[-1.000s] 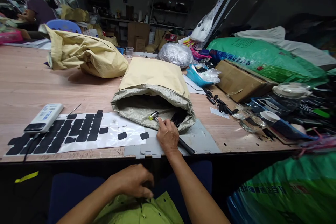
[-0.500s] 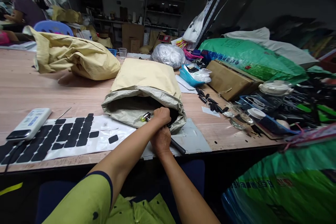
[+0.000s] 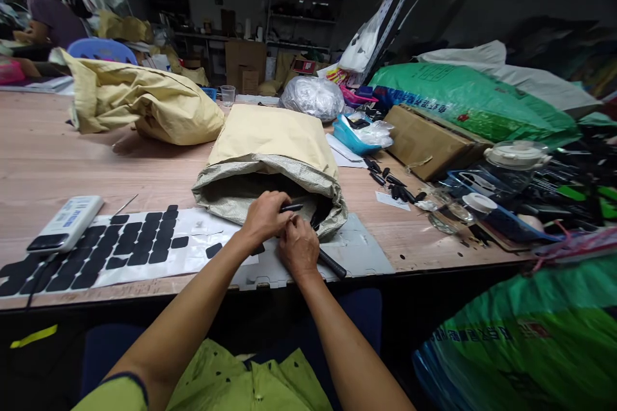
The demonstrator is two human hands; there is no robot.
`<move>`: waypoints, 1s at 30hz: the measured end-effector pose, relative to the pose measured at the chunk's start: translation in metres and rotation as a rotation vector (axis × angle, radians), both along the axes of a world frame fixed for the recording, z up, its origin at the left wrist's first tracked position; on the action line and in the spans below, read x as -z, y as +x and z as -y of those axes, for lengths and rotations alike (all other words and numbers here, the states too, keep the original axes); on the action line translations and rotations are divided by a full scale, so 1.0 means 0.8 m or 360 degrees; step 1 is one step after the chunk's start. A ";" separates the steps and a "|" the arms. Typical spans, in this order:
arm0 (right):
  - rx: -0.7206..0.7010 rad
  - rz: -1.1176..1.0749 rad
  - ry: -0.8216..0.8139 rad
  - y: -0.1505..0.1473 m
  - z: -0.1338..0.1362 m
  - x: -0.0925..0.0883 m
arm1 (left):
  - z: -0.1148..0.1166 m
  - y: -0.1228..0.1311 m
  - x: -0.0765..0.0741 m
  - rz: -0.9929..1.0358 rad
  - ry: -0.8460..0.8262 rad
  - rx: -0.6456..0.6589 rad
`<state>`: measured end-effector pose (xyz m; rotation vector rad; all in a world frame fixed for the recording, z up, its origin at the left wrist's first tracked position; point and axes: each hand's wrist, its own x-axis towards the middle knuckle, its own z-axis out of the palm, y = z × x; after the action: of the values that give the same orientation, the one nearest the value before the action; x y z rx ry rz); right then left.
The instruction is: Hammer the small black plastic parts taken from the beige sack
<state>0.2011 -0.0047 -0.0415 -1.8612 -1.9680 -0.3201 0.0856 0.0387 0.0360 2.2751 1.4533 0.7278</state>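
Observation:
A cream paper sack (image 3: 277, 131) lies on the table with its grey woven mouth facing me, gaping and dark inside. In front of that mouth my left hand (image 3: 266, 217) is closed on a thin black rod (image 3: 292, 207), whose tip points right. My right hand (image 3: 299, 249) sits just beside it, fingers pinched together close to the left fingertips; whatever is between them is too small to make out. A black handle (image 3: 332, 264) sticks out past my right wrist toward the table edge, its other end hidden near the sack mouth.
Left are a sheet of black stickers (image 3: 139, 237) and a white device (image 3: 66, 223). Another cream sack (image 3: 159, 106) lies behind. Rightward are black pieces (image 3: 395, 186), a cardboard box (image 3: 429, 141), jars (image 3: 515, 157) and a green bag (image 3: 520, 334). A person (image 3: 53, 16) sits far left.
My left hand has shifted left, away from over the right hand. The piece with a yellow-green tip under it is out of sight, and a black rod now shows in its fingers.

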 end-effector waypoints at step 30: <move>-0.0477 -0.0939 -0.0193 0.017 0.084 -0.029 | 0.067 -0.077 0.071 0.0289 -0.0179 -0.0095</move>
<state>0.2147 -0.0720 -0.0180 -1.4639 -1.8221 0.4023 0.0238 -0.0149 -0.0208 2.0336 1.4437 0.8253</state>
